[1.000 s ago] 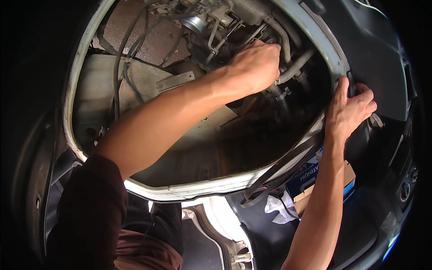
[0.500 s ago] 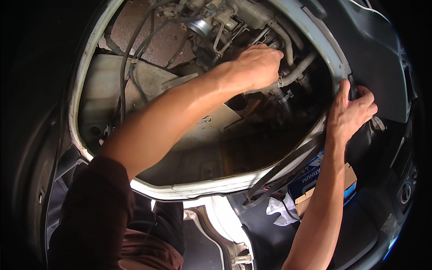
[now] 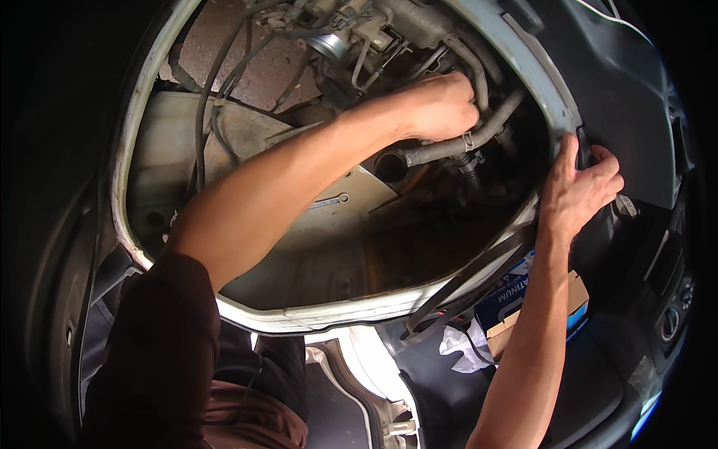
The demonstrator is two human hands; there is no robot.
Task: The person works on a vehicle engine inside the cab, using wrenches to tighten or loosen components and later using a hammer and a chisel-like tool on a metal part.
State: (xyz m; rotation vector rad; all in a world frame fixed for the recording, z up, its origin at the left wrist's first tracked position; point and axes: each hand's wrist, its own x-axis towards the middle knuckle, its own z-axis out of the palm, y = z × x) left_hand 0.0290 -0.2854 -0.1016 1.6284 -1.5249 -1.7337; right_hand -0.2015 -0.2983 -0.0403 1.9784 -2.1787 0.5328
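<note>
My left hand (image 3: 443, 106) is curled among the engine hoses inside the oval opening, its fingertips hidden, so what it holds is unclear. Just below it runs a grey hose (image 3: 432, 153) with a clamp; another hose (image 3: 477, 73) curves past it on the right. My right hand (image 3: 578, 187) grips the right edge of the opening (image 3: 561, 108), fingers bent over the dark trim there. A ring-ended wrench (image 3: 329, 201) lies on the metal plate (image 3: 363, 194) under my left forearm, partly hidden by it.
Loose cables (image 3: 208, 131) hang at the left of the bay. The pale rim (image 3: 329, 310) crosses below my arms. A blue and brown box (image 3: 572, 299) and a white plastic bag (image 3: 460, 348) lie beside my right forearm. Dark interior panels (image 3: 628, 97) border the right.
My left hand has shifted slightly right, showing more of the grey hose and the wrench below it. My right hand stays on the edge, dipping slightly in the picture.
</note>
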